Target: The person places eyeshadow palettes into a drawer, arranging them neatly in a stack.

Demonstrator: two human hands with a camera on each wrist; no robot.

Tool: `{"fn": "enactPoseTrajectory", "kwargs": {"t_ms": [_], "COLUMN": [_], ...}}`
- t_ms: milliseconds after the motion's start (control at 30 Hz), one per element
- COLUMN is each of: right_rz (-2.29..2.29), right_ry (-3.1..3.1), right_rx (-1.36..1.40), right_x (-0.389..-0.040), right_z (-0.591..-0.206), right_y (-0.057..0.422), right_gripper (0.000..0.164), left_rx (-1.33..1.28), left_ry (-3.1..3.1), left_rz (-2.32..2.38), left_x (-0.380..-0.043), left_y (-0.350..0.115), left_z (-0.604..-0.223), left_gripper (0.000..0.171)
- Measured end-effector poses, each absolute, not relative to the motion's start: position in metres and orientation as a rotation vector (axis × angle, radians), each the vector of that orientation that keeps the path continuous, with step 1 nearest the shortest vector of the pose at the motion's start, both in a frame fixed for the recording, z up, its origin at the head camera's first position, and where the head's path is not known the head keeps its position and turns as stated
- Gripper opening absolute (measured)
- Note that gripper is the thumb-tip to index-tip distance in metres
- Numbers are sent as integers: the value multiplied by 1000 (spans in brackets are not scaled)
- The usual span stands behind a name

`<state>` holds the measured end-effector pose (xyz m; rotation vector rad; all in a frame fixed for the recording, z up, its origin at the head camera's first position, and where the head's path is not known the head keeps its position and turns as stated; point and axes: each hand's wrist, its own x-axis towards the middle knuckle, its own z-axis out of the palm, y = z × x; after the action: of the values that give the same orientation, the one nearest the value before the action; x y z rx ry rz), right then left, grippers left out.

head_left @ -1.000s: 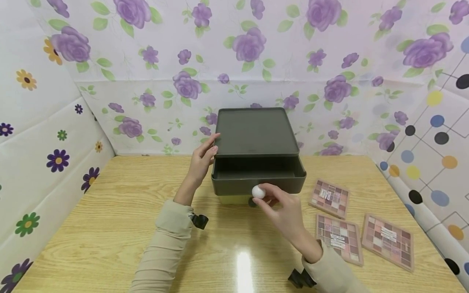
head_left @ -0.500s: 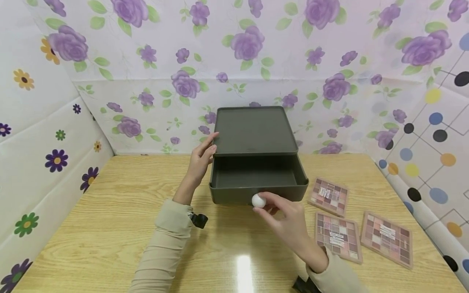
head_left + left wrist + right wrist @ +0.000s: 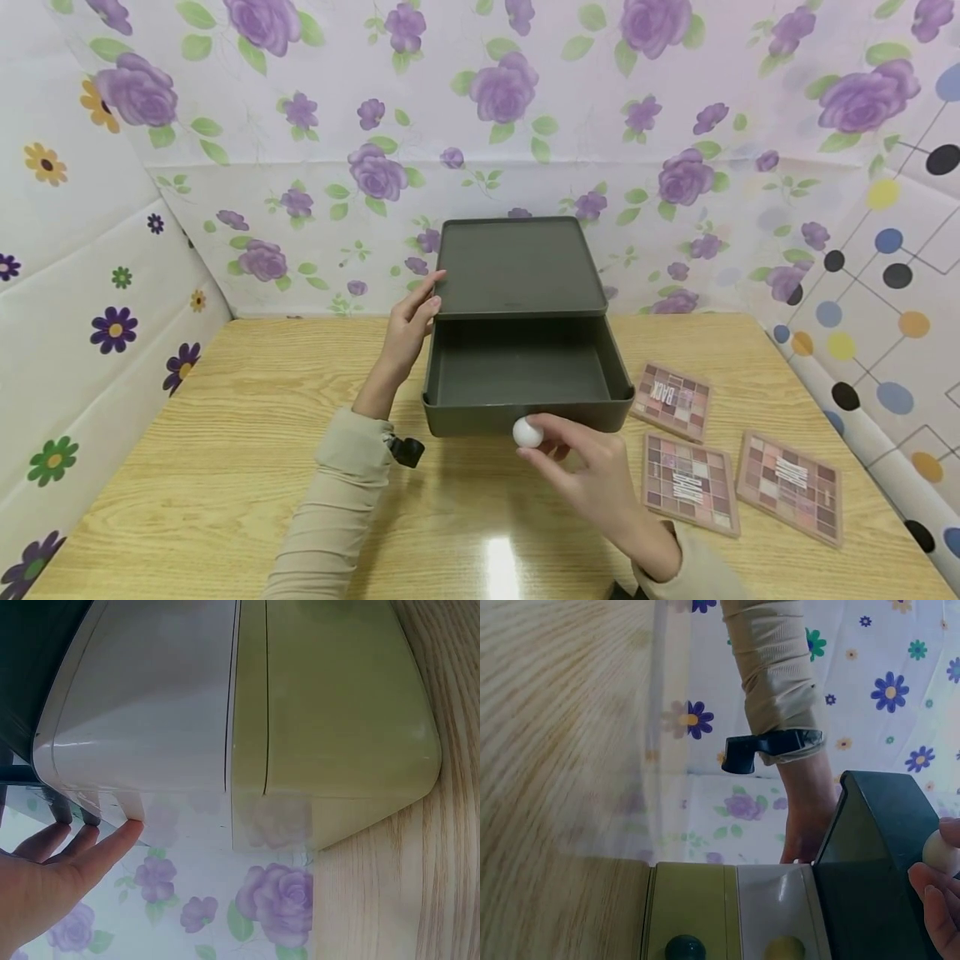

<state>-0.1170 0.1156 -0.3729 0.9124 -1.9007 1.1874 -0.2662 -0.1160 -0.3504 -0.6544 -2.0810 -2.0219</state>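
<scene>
A small stacked drawer box (image 3: 517, 267) with a dark grey-green top stands at the back middle of the table. Its top drawer (image 3: 517, 371) is pulled out, and the inside looks bare. My right hand (image 3: 596, 471) pinches the round white knob (image 3: 527, 432) on that drawer's front. Against the box's left side rests my left hand (image 3: 405, 329), fingers extended along its upper edge. The left wrist view shows those fingertips touching the side near the white middle drawer section (image 3: 150, 697). Below it sits a yellow-green drawer section (image 3: 337, 705).
Three eyeshadow palettes (image 3: 690, 483) lie to the right of the box on the wooden table (image 3: 225, 467). A floral cloth (image 3: 300, 83) hangs close behind the box. In the right wrist view, the lower drawers carry a dark knob (image 3: 685, 948) and a yellow knob (image 3: 784, 949).
My right hand has drawn the top drawer further out towards me by its knob, showing more of the inside. The left hand has stayed against the box's side.
</scene>
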Motion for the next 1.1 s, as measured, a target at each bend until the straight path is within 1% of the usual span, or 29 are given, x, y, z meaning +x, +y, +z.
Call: {"fn": "enactPoseTrajectory", "kwargs": {"t_ms": [400,700,933,1100], "right_rz": [1170,1171,1201,1226], "right_ry": [-1855,-1875,-1899,-1899], "right_rx": [965,975,999,1047], "right_x": [-105,-100,-99,-99], "right_z": [-369,-371,-374,-374], "right_y": [114,116,124,136], "right_gripper": [26,26,26,23], "left_rx": [-666,-666,-656,-642], "left_ry": [-2067,-2066,-2079,-2084], "left_rz": [-2014,-2007,-1981,-1964], "left_x": [-267,-268,-266,-267], "left_y": [-115,-115,-113,-114], "left_z": [-351,-353,-352,-352], "left_gripper": [50,48,48,48]}}
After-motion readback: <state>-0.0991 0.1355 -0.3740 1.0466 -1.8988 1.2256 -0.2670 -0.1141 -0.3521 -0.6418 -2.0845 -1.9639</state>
